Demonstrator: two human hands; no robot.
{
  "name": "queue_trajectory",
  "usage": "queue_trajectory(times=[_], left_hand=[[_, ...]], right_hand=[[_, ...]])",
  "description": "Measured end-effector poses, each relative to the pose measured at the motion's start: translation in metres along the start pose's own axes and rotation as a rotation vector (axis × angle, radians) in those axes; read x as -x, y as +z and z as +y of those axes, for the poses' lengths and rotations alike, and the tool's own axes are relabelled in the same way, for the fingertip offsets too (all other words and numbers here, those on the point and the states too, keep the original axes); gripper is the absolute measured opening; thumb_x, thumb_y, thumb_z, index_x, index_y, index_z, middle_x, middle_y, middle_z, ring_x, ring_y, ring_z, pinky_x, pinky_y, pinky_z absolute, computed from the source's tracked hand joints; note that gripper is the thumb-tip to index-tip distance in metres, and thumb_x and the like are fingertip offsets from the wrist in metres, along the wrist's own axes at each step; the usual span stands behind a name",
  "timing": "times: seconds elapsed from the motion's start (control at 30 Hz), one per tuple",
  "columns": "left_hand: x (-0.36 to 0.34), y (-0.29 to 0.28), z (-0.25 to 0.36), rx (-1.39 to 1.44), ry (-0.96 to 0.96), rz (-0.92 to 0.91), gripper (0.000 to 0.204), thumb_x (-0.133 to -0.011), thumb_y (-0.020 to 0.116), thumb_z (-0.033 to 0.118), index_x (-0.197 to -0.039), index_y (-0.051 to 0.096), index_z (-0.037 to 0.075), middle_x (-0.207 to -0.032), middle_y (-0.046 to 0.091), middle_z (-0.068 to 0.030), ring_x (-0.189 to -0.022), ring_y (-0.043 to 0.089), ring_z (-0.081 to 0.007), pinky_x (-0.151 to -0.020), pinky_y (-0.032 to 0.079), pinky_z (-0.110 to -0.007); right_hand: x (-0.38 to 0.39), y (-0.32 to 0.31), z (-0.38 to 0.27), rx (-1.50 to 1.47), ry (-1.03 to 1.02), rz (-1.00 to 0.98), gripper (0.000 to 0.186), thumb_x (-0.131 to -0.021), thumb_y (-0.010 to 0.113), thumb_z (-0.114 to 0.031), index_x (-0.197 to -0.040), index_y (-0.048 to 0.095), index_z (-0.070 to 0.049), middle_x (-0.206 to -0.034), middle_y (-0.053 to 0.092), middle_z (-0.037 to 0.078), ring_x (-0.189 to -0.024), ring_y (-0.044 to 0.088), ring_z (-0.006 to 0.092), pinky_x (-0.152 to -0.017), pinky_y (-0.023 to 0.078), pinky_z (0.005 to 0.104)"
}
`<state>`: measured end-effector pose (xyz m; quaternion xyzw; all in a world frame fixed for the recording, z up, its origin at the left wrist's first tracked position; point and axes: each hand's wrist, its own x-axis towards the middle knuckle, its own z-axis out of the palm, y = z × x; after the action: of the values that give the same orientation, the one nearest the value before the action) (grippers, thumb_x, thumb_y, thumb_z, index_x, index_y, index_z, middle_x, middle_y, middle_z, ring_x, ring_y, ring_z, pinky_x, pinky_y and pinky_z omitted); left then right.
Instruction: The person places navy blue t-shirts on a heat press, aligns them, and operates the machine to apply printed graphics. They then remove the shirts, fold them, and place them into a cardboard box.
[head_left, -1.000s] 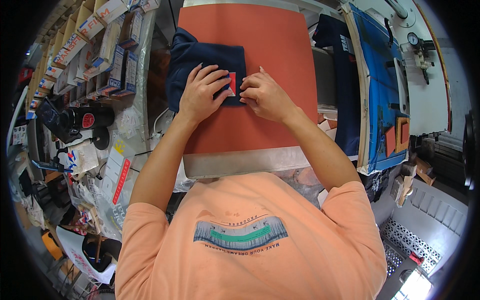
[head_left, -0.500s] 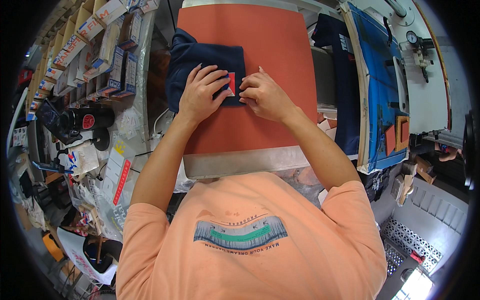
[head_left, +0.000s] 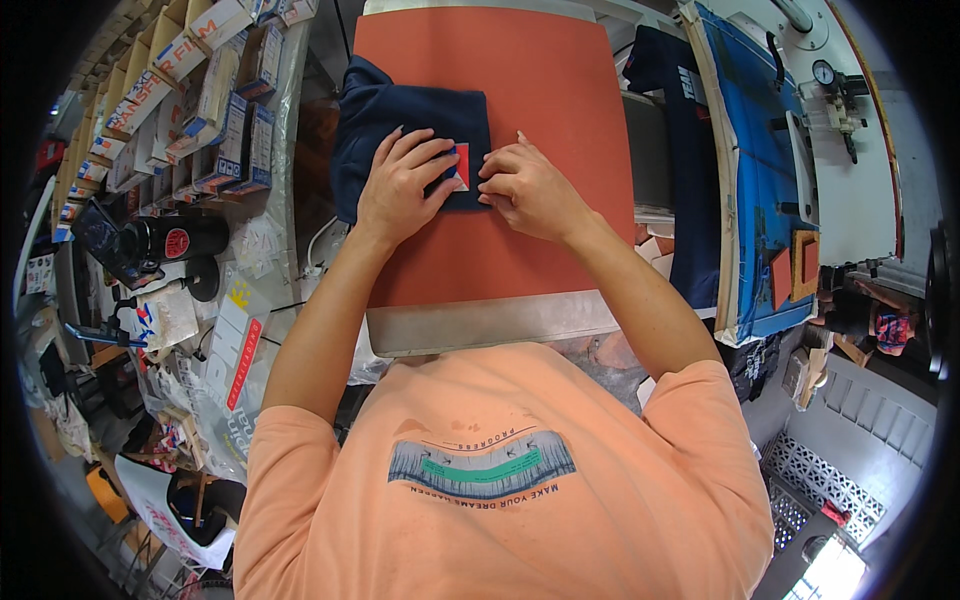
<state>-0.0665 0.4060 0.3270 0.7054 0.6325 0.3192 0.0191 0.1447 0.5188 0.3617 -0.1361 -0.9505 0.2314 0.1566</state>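
Note:
A folded navy blue garment lies on the left part of an orange-red pad. Near its right edge sits a small red, white and blue patch. My left hand rests flat on the cloth with fingers spread, its fingertips and thumb beside the patch and covering part of it. At the garment's right edge, my right hand has its thumb and bent fingers pinched on the cloth border. The fingertips are partly hidden.
A metal plate edge borders the pad nearest me. Long film boxes and a black cylindrical device are on the left. Another navy cloth and a blue framed screen stand right. Another person is at far right.
My hands and the garment stay almost in place. At the far right, more of the other person has come into view.

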Motion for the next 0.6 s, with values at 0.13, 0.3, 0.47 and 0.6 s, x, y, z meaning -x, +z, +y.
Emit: queue_trajectory(times=[0.13,0.3,0.47,0.6], left_hand=[[0.000,0.000,-0.001,0.002,0.001,-0.001,0.027,-0.087,0.077,0.029,-0.107,0.076,0.011,-0.127,0.068,-0.0025,-0.130,0.056,-0.0254,-0.117,0.034,-0.050],[-0.001,-0.002,0.000,0.002,-0.002,-0.016,0.029,-0.087,0.077,0.027,-0.112,0.076,0.011,-0.128,0.068,-0.0039,-0.131,0.056,-0.0258,-0.117,0.033,-0.050],[0.000,-0.002,0.000,0.003,-0.002,-0.018,0.030,-0.087,0.077,0.027,-0.112,0.076,0.011,-0.129,0.068,-0.0039,-0.131,0.056,-0.0259,-0.117,0.033,-0.049],[-0.001,-0.002,0.001,0.002,-0.004,-0.015,0.031,-0.087,0.078,0.027,-0.113,0.076,0.011,-0.129,0.068,-0.0038,-0.131,0.056,-0.0258,-0.118,0.033,-0.049]], right_hand=[[0.000,-0.001,0.001,0.005,-0.001,-0.013,0.011,-0.084,0.078,-0.011,-0.091,0.074,-0.003,-0.104,0.068,0.009,-0.111,0.064,0.0284,-0.112,0.040,0.0629],[-0.001,-0.002,-0.003,0.015,0.010,-0.015,0.015,-0.082,0.080,-0.016,-0.089,0.074,-0.004,-0.103,0.068,0.008,-0.112,0.063,0.0272,-0.114,0.037,0.0624],[-0.001,-0.005,-0.008,0.126,-0.089,-0.025,0.014,-0.080,0.081,-0.020,-0.084,0.076,-0.008,-0.098,0.068,0.005,-0.111,0.062,0.0242,-0.116,0.035,0.0594],[0.005,0.003,-0.009,0.230,-0.180,-0.009,0.012,-0.080,0.077,-0.021,-0.077,0.075,-0.009,-0.094,0.068,0.004,-0.106,0.062,0.0234,-0.114,0.038,0.0558]])
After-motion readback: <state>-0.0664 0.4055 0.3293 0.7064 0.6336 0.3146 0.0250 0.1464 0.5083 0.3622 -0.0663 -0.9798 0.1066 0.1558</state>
